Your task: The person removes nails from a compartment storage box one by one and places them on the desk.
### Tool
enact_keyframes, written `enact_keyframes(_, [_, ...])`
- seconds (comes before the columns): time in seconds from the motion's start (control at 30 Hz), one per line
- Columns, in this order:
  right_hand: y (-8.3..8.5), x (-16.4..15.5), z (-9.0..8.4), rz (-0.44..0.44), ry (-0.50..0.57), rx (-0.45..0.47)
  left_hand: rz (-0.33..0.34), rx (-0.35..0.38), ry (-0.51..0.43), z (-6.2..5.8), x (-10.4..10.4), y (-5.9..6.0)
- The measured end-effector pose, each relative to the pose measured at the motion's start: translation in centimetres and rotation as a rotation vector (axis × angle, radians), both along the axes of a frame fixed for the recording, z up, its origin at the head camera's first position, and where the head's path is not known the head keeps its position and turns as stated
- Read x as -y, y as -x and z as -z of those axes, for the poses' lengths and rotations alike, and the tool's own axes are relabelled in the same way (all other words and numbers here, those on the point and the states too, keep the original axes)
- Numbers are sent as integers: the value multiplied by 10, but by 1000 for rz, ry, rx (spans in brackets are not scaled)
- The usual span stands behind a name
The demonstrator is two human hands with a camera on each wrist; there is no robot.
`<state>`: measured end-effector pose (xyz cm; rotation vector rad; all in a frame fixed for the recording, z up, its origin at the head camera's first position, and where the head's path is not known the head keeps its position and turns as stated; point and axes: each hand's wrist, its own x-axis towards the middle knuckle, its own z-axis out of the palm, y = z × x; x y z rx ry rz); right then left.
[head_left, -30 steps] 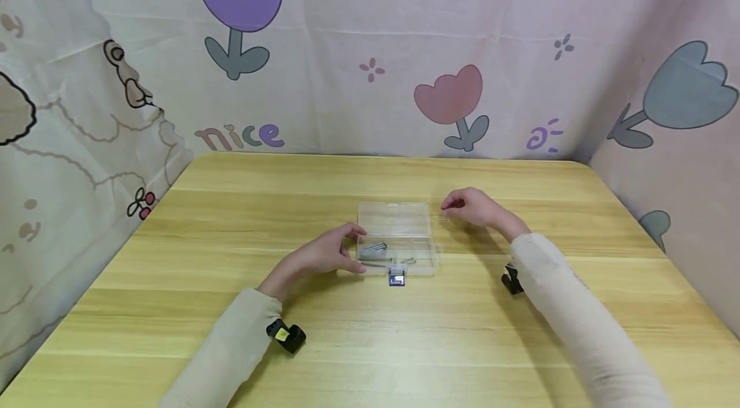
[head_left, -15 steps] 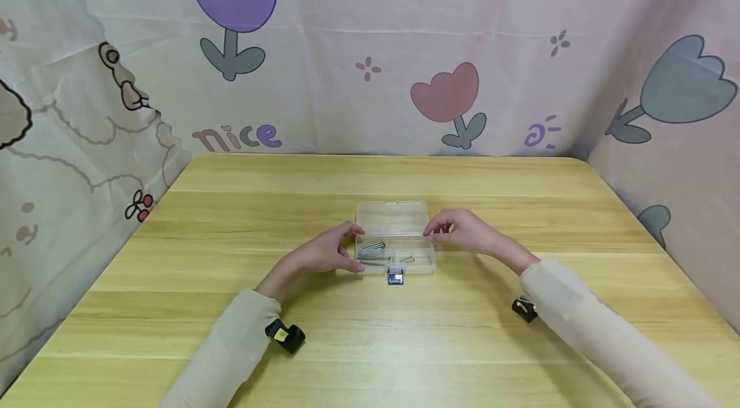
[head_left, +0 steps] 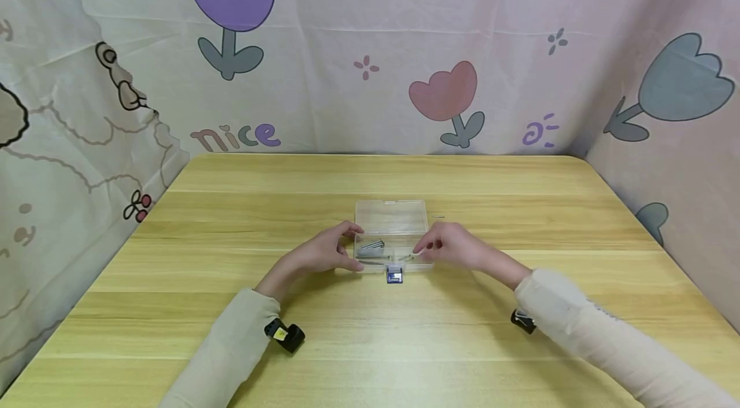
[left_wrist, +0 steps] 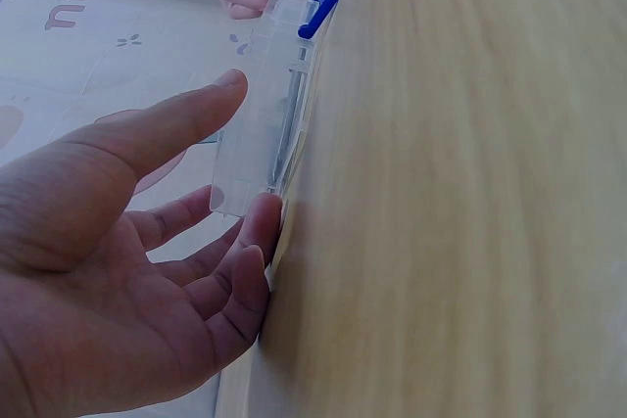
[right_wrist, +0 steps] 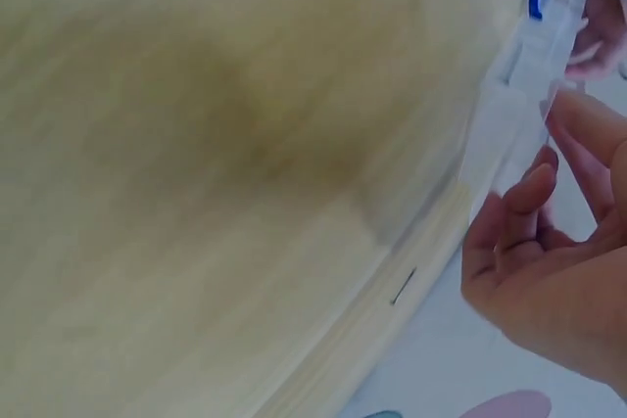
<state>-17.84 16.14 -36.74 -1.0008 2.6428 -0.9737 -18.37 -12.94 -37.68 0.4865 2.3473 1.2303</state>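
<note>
A clear plastic box (head_left: 390,215) lies with its lid folded back, nails inside. My left hand (head_left: 318,252) holds its left end, thumb at the front corner and fingers at the back; the left wrist view shows this hand (left_wrist: 147,222) curled around the end. Long nails (head_left: 372,245) lie in the left compartments, short nails (head_left: 407,258) in the front right one. Over the right compartments, my right hand (head_left: 457,246) has thumb and fingertip together, with a bright bit like a small nail at the tips. In the right wrist view this hand (right_wrist: 558,222) partly hides the box.
One small nail (head_left: 437,216) lies on the wooden table (head_left: 289,189) behind the right hand, also visible as a thin dark nail (right_wrist: 403,286) in the right wrist view. A blue latch (head_left: 394,275) sticks out at the box's front. A printed cloth (head_left: 335,106) hangs behind.
My right hand has moved from the nails on the table behind the box, left and toward the front, over the right compartments. My left hand stays on the box.
</note>
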Motion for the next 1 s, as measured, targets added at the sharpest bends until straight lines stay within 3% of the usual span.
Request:
enact_keyframes(0.33, [-2,12,5,32,-21,-8,-15,8,13,1,-1,1])
enact_keyframes(0.73, [-6,25,6,176,-92,16,-28,19,5,3,0,1])
enact_keyframes(1.0, [-4,26,6,150,-186,-74,-15,12,1,2,-2,1])
